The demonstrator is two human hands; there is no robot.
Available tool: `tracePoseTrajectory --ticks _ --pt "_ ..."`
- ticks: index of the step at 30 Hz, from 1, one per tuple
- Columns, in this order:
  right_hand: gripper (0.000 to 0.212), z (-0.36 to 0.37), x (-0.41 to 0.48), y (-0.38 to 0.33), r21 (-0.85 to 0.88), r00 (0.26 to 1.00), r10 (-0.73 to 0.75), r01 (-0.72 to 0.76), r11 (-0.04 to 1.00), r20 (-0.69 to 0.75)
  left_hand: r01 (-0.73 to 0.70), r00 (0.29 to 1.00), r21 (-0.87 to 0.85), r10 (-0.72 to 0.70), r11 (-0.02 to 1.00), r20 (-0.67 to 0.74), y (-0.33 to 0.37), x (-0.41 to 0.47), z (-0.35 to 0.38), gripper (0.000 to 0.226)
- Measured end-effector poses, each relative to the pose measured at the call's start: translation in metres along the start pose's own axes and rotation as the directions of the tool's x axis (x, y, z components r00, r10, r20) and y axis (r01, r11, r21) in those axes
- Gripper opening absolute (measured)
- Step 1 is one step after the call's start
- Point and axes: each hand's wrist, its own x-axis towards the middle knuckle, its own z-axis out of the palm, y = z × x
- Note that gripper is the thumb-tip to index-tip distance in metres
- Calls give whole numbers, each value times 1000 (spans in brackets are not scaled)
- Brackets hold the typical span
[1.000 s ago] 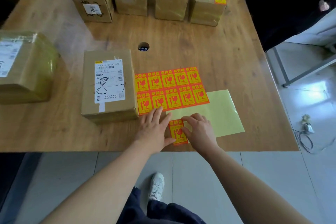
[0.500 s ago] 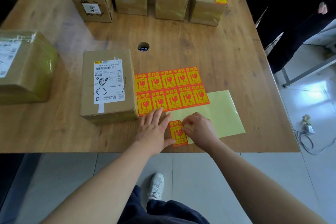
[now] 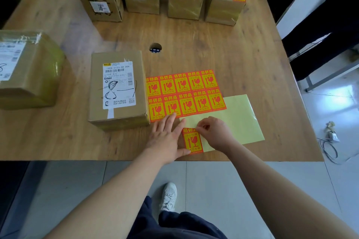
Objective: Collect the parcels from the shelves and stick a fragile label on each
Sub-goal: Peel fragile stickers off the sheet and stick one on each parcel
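The right hand [image 3: 215, 134] has closed in on the single label [image 3: 192, 141]. A second ago it lay loosely beside the label; now its grip is clamped, thumb and forefinger pinching the label's far right corner. Whether that corner has come off the sheet cannot be told.

The left hand [image 3: 167, 137] stays where it was, its grip apart. The fingers lie flat and spread on the desk [image 3: 233, 48] and the thumb touches the label's near left edge.

The label itself has not moved: it lies on the near left corner of the yellow backing sheet [image 3: 242, 120], close to the desk's near edge. The block of ten labels [image 3: 184, 93] still sits on the far left of the sheet.

The unlabelled parcel [image 3: 116, 87] stands just left of that block, as before. The row of four labelled parcels [image 3: 184, 0] along the far edge and the large parcel [image 3: 29, 69] at the left are unchanged.
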Motion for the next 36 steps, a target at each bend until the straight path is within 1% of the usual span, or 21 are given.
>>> tracePoseTrajectory --ticks 2,5,8,10,12,14,18,20,22,24,26,29,34,36 --pt "17 -9 -4 2 97 996 -6 -2 995 86 -6 1000 8 6 1000 9 -1 0 0 96" --pt "12 -20 -12 5 172 984 -8 -23 985 176 0 1000 6 0 1000 17 -1 1 -1 99" --pt "18 -29 -20 9 266 976 23 -83 960 218 12 999 12 -13 1000 31 1 1 -3 100" --pt "21 -34 -25 12 273 974 12 -75 959 225 18 999 17 -19 1000 39 3 0 -4 100" --pt "20 -39 -30 12 291 976 -4 -61 955 219 22 998 32 -23 999 53 3 0 -4 101" --pt "16 -47 -34 12 345 985 -5 -56 937 173 21 997 48 -24 999 72 3 -1 -4 103" --pt "16 -66 -36 7 393 996 -8 -27 919 87 21 995 48 -25 999 93 6 0 -8 102" --pt "16 -72 -36 3 417 995 -27 -15 909 96 15 995 52 -20 999 98 7 0 -10 102" --pt "16 -76 -37 -2 418 989 -48 -15 908 141 11 995 49 -16 999 100 6 -1 -11 102" --pt "16 -78 -39 -5 456 983 -65 -21 890 172 7 995 34 -10 999 94 5 -2 -11 101" --pt "15 -84 -42 -7 500 983 -84 -10 866 165 0 997 24 -2 1000 82 4 -2 -9 101" --pt "13 -94 -41 -11 558 987 -115 33 829 112 -5 998 28 3 1000 67 3 -2 -7 102" --pt "14 -110 -34 -20 514 986 -154 100 852 63 -19 999 67 17 998 31 2 -4 -10 103" --pt "15 -110 -31 -26 500 984 -171 125 857 48 -1 1000 29 1 1000 14 2 -6 -15 102"
